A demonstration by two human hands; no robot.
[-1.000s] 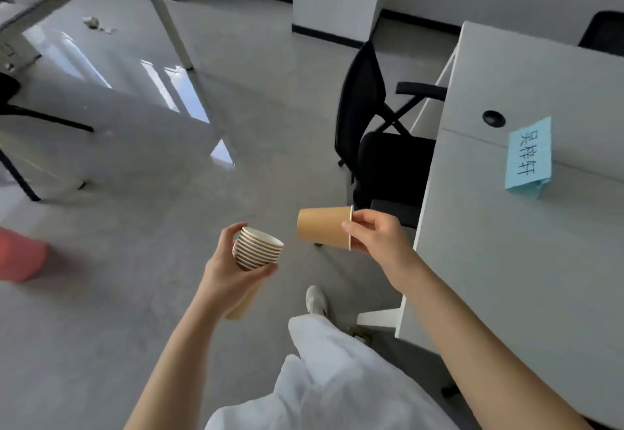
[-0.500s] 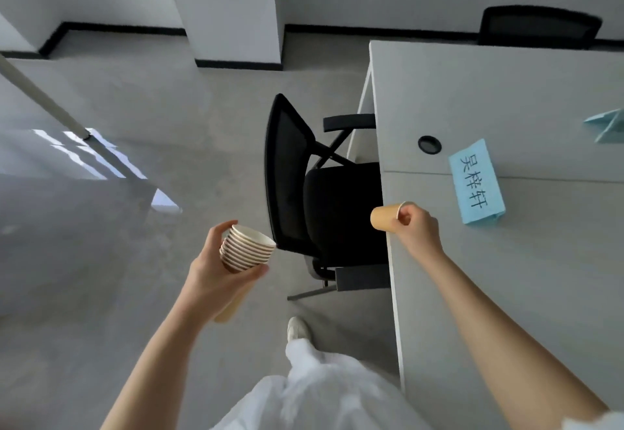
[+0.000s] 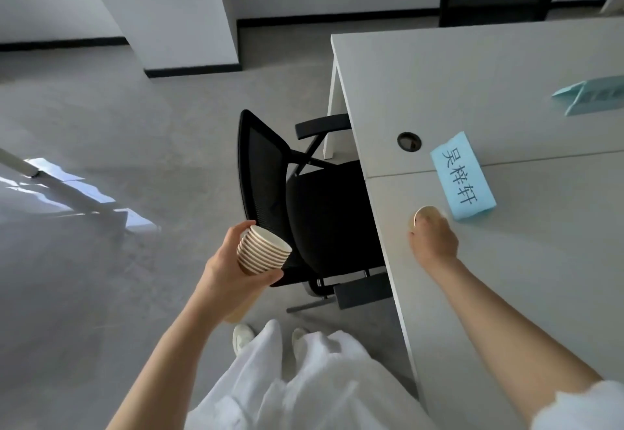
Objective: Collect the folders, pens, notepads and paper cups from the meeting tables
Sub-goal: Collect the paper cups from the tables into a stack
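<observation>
Paper cups [image 3: 263,250] stacked in left hand [image 3: 233,272]; single cup [image 3: 426,218] gripped in right hand [image 3: 434,240] over table [image 3: 506,294].

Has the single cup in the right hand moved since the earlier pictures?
Yes. The single cup, held by the right hand, went from beyond the table edge to above it, beside the blue name card.

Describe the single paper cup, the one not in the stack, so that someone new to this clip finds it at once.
Start at the grey table on the right and find the blue name card with handwritten characters. Just below its lower left corner, the right hand holds the single cup over the tabletop. Unlike the stacked cups in the left hand, only its rim shows.
</observation>
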